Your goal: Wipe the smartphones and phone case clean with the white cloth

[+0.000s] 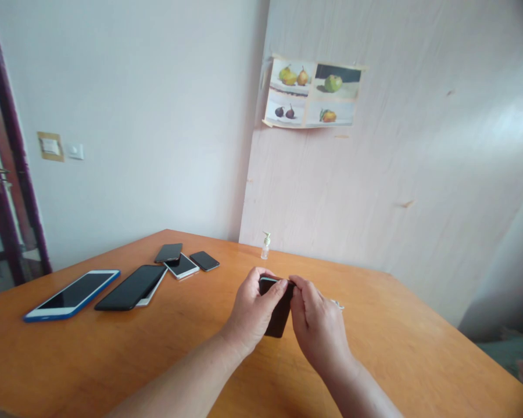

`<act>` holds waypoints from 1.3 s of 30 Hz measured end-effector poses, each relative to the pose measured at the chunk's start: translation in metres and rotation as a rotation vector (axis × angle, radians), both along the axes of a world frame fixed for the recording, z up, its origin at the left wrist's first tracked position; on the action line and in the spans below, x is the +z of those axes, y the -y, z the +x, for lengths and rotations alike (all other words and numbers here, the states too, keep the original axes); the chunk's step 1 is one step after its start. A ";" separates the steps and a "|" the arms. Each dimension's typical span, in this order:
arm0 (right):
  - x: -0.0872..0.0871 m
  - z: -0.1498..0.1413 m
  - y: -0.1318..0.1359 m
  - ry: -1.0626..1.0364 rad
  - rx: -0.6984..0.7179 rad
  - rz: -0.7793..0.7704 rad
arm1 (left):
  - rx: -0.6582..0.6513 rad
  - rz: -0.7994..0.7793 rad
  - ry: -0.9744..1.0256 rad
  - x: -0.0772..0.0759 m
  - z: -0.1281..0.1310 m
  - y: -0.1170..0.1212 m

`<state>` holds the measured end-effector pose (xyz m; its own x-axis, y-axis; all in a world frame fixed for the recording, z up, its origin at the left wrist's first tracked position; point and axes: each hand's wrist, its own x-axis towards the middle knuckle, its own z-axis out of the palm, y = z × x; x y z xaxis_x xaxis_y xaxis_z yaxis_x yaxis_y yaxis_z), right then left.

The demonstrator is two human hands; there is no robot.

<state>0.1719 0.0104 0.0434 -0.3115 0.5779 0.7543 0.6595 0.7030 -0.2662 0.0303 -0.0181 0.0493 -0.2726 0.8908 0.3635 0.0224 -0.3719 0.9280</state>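
A warm orange-brown wooden surface [113, 360] fills the lower part of the view, smooth and faintly glossy, its far corner pushed into the meeting of a plain white wall and a pale wood-grain panel [396, 191]. On that panel hangs a curling paper print of fruit [312, 93] — pears, an apple, figs. A dark door frame [9, 174] stands at the left, with a light switch [75, 151] on the white wall beside it.

Above the middle of the surface, both hands pinch a dark phone [279, 313], a flat glossy black slab held upright between them. The left hand [253, 310] curls around its left edge with fingers over the top corner; the right hand [316, 325] grips the right edge, fingertips pressed on the top rim.

Well apart to the left lies a row of flat rectangular devices: a blue-edged tablet [72, 294], a large black phone [131, 287] overlapping a white one, and a cluster of three smaller phones [183, 259]. Near the far edge stands a small clear pump bottle [265, 245] — slim, with a white nozzle.
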 end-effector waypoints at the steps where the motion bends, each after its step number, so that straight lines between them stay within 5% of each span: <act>1: 0.000 0.000 0.000 0.018 -0.012 0.010 | 0.009 0.002 -0.008 0.001 0.001 0.000; 15: 0.008 0.002 0.002 -0.003 0.090 -0.097 | -0.009 0.013 0.021 0.001 0.000 -0.004; 28: 0.017 0.011 0.006 -0.074 0.280 -0.327 | -0.200 -0.026 0.135 -0.001 -0.006 -0.006; 39: 0.019 0.013 0.007 -0.081 0.305 -0.331 | -0.235 -0.028 0.116 0.001 -0.007 -0.006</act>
